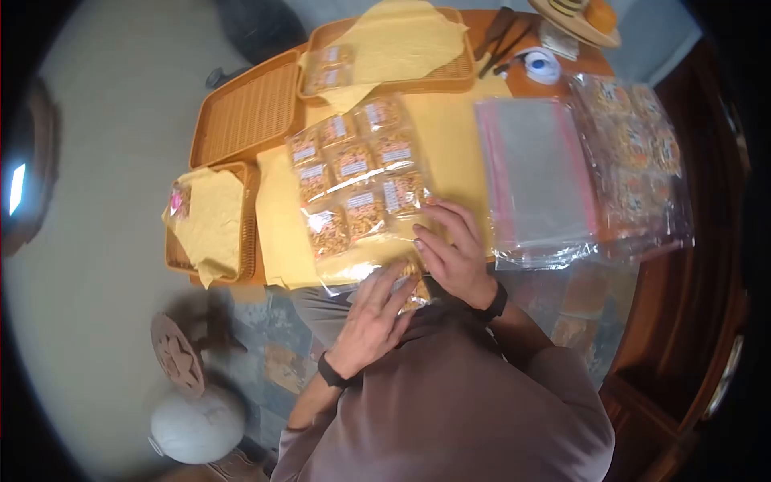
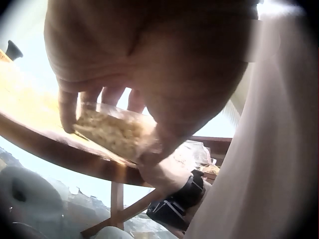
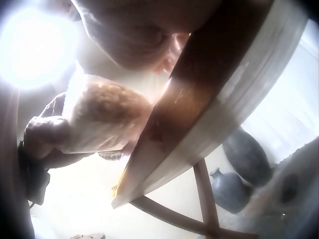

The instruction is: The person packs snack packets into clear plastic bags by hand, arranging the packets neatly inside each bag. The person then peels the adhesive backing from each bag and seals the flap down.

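My left hand [image 1: 365,325] grips a small clear packet of crunchy golden snack [image 1: 416,297] at the table's near edge. In the left wrist view, its thumb and fingers lie on opposite sides of the packet [image 2: 112,132]; the right wrist view shows the packet [image 3: 102,114] too. A large clear plastic bag [image 1: 365,249] lies flat in front, with several labelled snack packets [image 1: 352,162] inside, in rows of three. My right hand [image 1: 459,257] has its fingers spread at the bag's lower right edge, fingertips on the plastic.
Left and behind stand wicker trays [image 1: 245,108], two lined with yellow cloth [image 1: 213,213]. Flat empty plastic bags [image 1: 536,173] lie to the right, beside more bagged snack packets [image 1: 634,153]. A tape roll [image 1: 542,66] and dark utensils [image 1: 499,36] sit at the back right.
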`<control>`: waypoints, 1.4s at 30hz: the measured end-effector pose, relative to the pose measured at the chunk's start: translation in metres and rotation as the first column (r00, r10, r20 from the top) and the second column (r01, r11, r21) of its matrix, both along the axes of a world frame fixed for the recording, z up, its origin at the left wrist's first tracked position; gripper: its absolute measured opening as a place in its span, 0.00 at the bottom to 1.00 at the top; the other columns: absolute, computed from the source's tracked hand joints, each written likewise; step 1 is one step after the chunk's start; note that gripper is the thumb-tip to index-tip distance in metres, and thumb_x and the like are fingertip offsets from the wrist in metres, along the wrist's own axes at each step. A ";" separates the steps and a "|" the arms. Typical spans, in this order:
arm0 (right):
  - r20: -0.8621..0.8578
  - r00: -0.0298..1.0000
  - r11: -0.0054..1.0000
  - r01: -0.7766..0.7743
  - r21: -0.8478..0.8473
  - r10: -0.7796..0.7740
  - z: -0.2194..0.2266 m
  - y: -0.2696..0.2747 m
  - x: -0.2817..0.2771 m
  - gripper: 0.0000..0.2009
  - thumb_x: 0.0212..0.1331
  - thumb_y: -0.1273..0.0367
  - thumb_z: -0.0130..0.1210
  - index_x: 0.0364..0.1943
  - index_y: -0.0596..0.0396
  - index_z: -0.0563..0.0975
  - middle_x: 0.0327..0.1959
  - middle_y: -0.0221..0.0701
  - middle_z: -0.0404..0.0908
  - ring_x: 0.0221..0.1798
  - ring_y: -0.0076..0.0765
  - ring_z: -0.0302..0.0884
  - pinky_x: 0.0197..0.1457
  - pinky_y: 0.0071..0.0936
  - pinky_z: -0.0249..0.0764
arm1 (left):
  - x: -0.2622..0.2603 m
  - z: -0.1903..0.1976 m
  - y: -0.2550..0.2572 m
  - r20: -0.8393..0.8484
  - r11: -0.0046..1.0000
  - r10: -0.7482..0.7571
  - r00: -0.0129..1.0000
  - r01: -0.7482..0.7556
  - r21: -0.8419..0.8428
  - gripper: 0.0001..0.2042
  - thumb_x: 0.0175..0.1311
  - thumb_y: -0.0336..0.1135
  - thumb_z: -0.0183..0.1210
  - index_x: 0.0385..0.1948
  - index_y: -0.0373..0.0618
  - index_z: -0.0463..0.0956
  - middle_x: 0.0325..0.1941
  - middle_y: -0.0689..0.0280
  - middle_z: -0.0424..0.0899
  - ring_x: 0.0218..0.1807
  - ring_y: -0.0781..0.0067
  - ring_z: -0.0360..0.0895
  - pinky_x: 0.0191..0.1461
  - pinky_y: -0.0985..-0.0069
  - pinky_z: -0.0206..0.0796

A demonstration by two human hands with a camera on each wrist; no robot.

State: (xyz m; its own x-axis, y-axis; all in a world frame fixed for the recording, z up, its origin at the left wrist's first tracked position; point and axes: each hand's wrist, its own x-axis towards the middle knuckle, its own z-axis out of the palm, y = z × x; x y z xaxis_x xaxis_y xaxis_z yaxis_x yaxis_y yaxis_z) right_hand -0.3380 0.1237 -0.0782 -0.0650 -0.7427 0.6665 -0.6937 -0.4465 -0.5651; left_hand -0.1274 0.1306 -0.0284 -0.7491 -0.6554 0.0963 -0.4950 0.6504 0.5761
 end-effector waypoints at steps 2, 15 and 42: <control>-0.014 1.000 1.000 -0.012 -0.003 0.012 0.001 0.001 -0.001 0.13 0.53 0.75 0.67 0.45 0.59 0.85 0.56 0.42 0.80 0.63 0.55 0.74 0.64 0.45 0.75 | -0.005 -0.001 -0.004 -0.007 0.998 0.041 0.999 -0.041 -0.039 0.30 0.52 0.21 0.69 0.61 0.39 0.74 0.71 0.47 0.67 0.70 0.39 0.67 0.69 0.55 0.66; -0.069 0.998 0.999 0.006 -0.045 -0.009 -0.002 -0.003 0.004 0.14 0.53 0.77 0.68 0.46 0.57 0.85 0.55 0.41 0.80 0.61 0.54 0.75 0.62 0.44 0.77 | -0.017 -0.023 -0.035 -0.070 0.864 0.257 0.964 -0.262 -0.430 0.32 0.58 0.18 0.60 0.69 0.37 0.65 0.75 0.41 0.61 0.77 0.32 0.58 0.77 0.39 0.52; -0.121 0.992 1.000 -0.018 -0.012 0.016 -0.001 -0.004 0.005 0.12 0.53 0.77 0.68 0.43 0.59 0.85 0.54 0.42 0.81 0.59 0.53 0.77 0.60 0.43 0.78 | -0.024 -0.045 -0.085 -0.247 0.778 0.466 0.850 -0.526 -0.344 0.31 0.71 0.26 0.55 0.72 0.23 0.53 0.75 0.29 0.58 0.77 0.28 0.56 0.79 0.48 0.52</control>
State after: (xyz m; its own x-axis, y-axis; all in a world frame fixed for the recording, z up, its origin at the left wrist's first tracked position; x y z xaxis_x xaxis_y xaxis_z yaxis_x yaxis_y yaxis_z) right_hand -0.3331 0.1197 -0.0789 0.0294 -0.7343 0.6782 -0.7491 -0.4654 -0.4714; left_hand -0.1518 0.0457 -0.0736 -0.2883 -0.8183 0.4973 -0.7447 0.5181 0.4207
